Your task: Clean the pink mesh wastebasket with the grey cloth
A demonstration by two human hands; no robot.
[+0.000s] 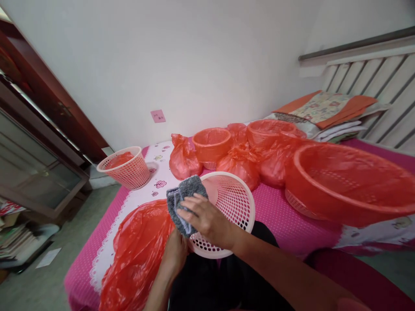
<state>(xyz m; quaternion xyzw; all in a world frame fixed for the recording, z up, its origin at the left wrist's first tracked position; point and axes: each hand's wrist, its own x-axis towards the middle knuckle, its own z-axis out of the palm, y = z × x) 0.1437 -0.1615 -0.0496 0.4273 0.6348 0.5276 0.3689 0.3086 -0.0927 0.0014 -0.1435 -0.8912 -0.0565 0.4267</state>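
Observation:
In my lap a pale pink perforated plastic basket lies tilted, its round opening facing up toward me. My right hand presses a folded grey knitted cloth against the left side of the basket's rim, fingers closed over it. Beneath the cloth, my left hand grips the basket's lower left edge; its fingertips are partly hidden. Beside my left forearm a crumpled red plastic bag is spread on the bed.
A lined basket stands at the bed's left edge. Baskets covered in red plastic, including a large one on the right, and several tied red bags line the bed. Folded bedding is stacked near the headboard.

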